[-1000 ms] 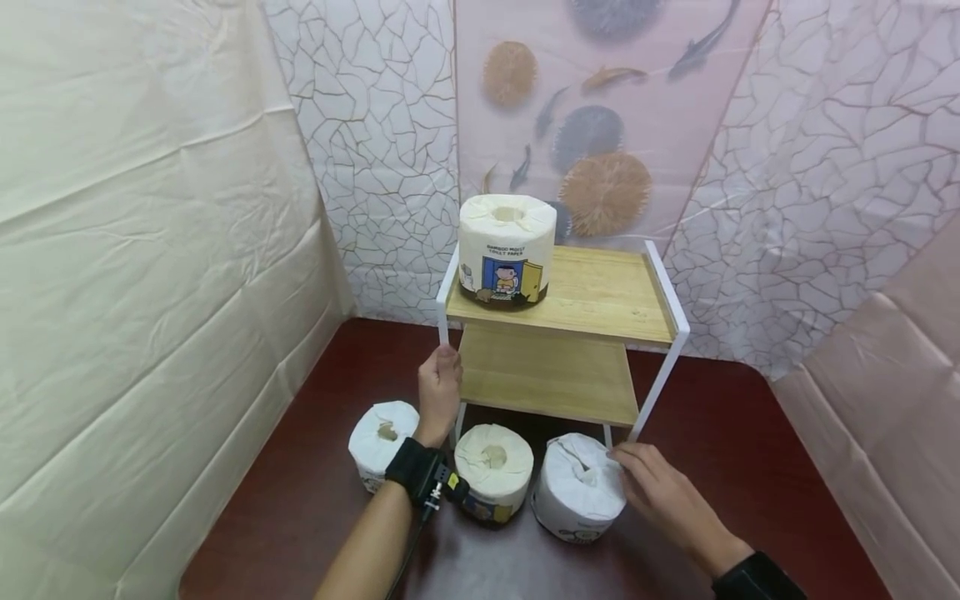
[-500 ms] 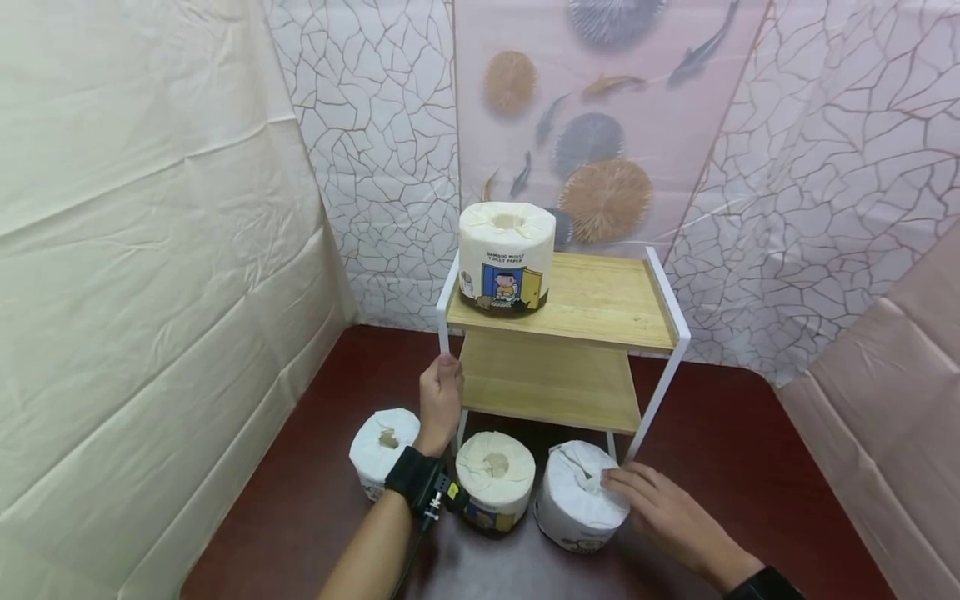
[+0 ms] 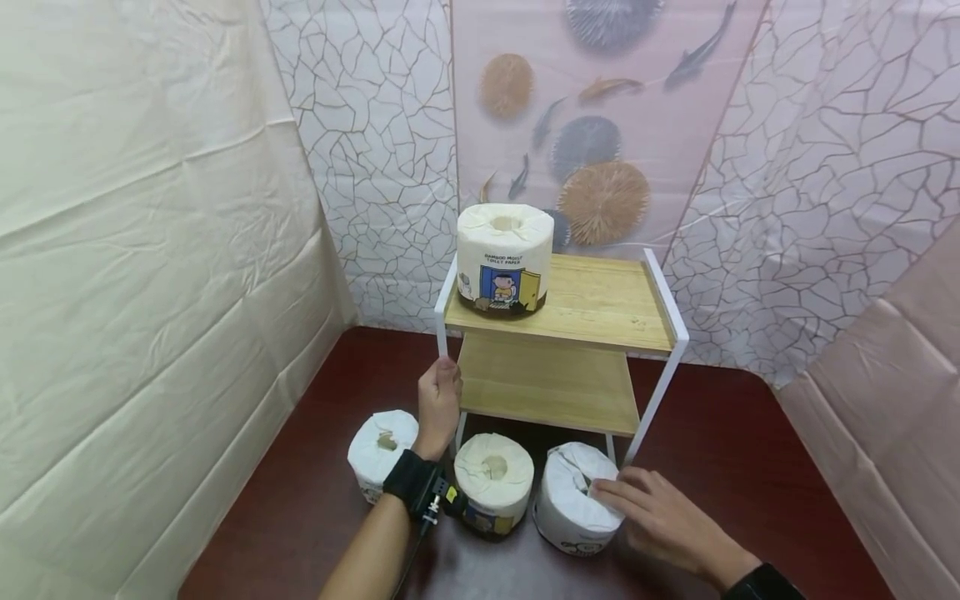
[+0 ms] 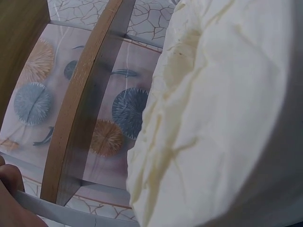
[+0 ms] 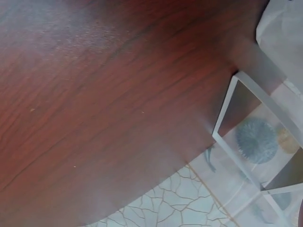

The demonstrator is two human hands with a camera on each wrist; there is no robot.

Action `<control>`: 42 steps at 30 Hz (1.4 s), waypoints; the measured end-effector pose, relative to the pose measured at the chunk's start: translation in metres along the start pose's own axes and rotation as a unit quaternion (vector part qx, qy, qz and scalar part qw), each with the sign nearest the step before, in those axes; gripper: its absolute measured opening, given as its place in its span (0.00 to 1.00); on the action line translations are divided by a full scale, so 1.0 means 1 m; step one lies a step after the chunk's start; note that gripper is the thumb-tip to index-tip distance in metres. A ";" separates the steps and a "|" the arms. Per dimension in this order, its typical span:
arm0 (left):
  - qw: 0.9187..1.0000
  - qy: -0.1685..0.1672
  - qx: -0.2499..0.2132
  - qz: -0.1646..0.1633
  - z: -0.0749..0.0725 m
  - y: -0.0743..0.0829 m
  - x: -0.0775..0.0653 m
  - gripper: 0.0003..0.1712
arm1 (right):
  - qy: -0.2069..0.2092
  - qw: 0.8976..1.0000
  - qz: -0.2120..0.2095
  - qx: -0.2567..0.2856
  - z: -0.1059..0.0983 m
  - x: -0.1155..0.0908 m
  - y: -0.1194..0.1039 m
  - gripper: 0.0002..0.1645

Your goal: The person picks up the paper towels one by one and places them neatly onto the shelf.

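Observation:
My left hand (image 3: 438, 404) grips the white left post of a small tiered shelf (image 3: 585, 300); in the left wrist view its fingers (image 4: 12, 178) curl at the white frame. A wrapped toilet paper roll (image 3: 504, 268) with a cartoon print stands upright on the top board at the left. On the table in front, my right hand (image 3: 667, 517) touches the top of a white wrapped roll (image 3: 573, 508), fingertips right at its centre hole. Its thumb is hidden. A cream roll (image 3: 491, 487) stands between the hands, large in the left wrist view. Another white roll (image 3: 371, 454) stands left of my left forearm.
The shelf stands on a dark red-brown table (image 3: 292, 517). Its lower board (image 3: 547, 379) bears nothing visible. Cream cloth (image 3: 150, 292) hangs at the left, a patterned backdrop (image 3: 390, 167) behind. A black camera strap (image 3: 411, 477) with a cable circles the left wrist.
My right hand's fingertips have slid leftward from the right roll's edge over its top to the hole. The left hand keeps its grip on the post. The view has shifted slightly.

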State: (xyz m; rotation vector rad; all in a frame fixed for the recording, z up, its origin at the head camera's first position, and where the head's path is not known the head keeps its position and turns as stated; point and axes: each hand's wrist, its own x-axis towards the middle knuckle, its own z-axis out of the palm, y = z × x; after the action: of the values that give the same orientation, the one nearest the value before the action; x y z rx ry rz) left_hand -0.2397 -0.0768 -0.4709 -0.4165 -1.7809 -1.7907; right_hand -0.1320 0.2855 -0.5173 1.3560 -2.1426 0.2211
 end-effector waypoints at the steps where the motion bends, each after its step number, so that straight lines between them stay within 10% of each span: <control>1: 1.000 0.001 0.000 0.001 0.000 0.001 0.001 0.31 | 0.004 1.000 -0.001 0.002 0.001 0.001 0.001 0.30; 13: 1.000 -0.002 -0.002 -0.004 -0.001 0.001 -0.002 0.31 | -0.029 0.999 0.018 0.019 -0.004 0.007 -0.002 0.50; 42: 1.000 0.008 0.008 -0.004 0.001 -0.002 -0.005 0.32 | -0.053 0.997 0.050 -0.025 -0.018 0.016 -0.003 0.50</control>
State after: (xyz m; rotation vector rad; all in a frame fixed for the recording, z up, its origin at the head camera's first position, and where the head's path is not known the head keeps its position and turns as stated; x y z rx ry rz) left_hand -0.2374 -0.0754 -0.4754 -0.3879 -1.7885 -1.7794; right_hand -0.1276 0.2795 -0.4937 1.2598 -2.2911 0.1348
